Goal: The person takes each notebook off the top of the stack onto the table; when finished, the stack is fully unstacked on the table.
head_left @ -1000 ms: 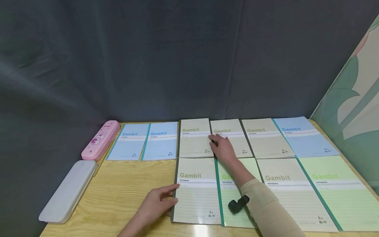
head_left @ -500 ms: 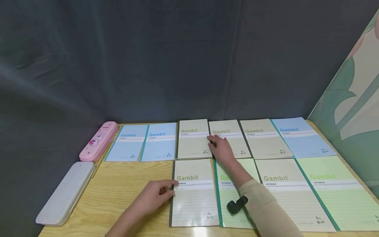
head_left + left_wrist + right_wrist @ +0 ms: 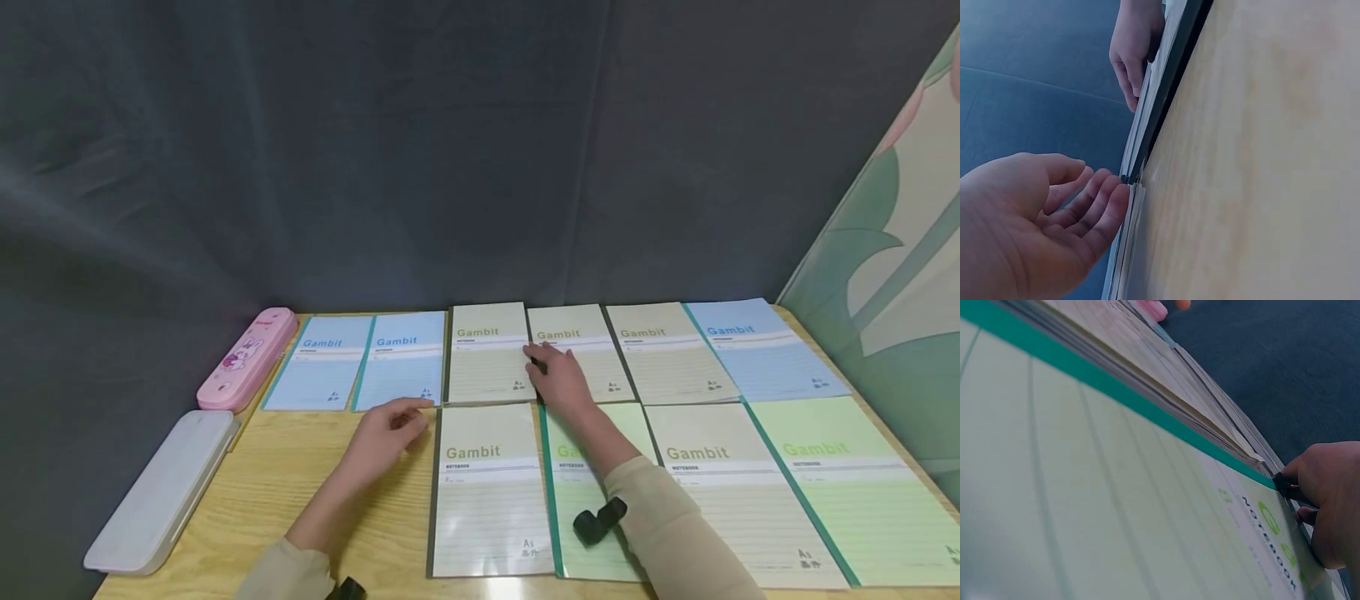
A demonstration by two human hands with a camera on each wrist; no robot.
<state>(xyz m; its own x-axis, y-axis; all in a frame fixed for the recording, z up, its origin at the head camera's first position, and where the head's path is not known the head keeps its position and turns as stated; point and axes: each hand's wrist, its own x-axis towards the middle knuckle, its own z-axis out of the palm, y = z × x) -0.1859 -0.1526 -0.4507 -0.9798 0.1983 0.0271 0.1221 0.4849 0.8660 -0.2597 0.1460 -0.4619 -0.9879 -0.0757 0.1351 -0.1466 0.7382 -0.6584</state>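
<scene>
My right hand (image 3: 561, 383) rests over the back-row notebooks, at the dark spine between two beige "Gambit" ones. A small black thing (image 3: 1282, 484) shows between its thumb and fingers; I cannot tell its kind. My left hand (image 3: 386, 437) has bent fingers with nothing in them. Its fingertips are close to the lower right corner of a blue notebook (image 3: 397, 367) and the left beige notebook (image 3: 487, 367) of the back row. In the left wrist view those left fingertips (image 3: 1116, 194) lie beside the notebook edges. A beige notebook (image 3: 491, 517) lies flat below, in the front row.
Another blue notebook (image 3: 315, 371) lies at the far left of the back row. Green notebooks (image 3: 840, 442) and more beige ones fill the right side. A pink pencil case (image 3: 247, 358) and a white case (image 3: 161, 492) stand at the left, with dark cloth (image 3: 450, 150) behind.
My left hand has left the edge of the front beige notebook and moved up toward the back row's blue notebook. The right hand has stayed in place. The head view has shifted slightly.
</scene>
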